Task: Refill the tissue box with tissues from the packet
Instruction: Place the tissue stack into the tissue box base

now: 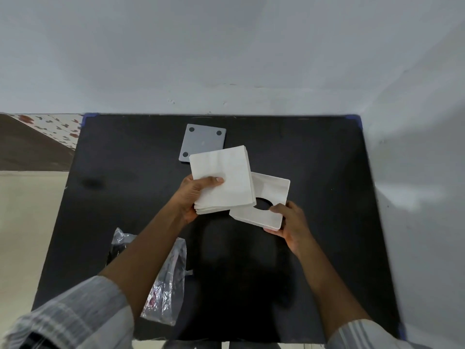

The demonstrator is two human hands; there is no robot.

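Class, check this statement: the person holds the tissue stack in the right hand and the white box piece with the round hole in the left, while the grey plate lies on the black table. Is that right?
Not quite: the hands are swapped. In the head view the left hand holds the tissue stack, and the right hand holds the box piece with the round hole. The grey plate does lie on the black table.

White square stack of folded tissues [221, 177] covers the near-right corner of the grey square base plate with dark round pads [201, 143] and the left part of the white flat tissue-box cover with round hole [261, 212], incl. part of the hole. Left forearm hides the middle of the clear crinkled plastic packet [166, 293] on the black table [327, 222]; print on it too blurred to read. Striped sleeves cut off by bottom edge.
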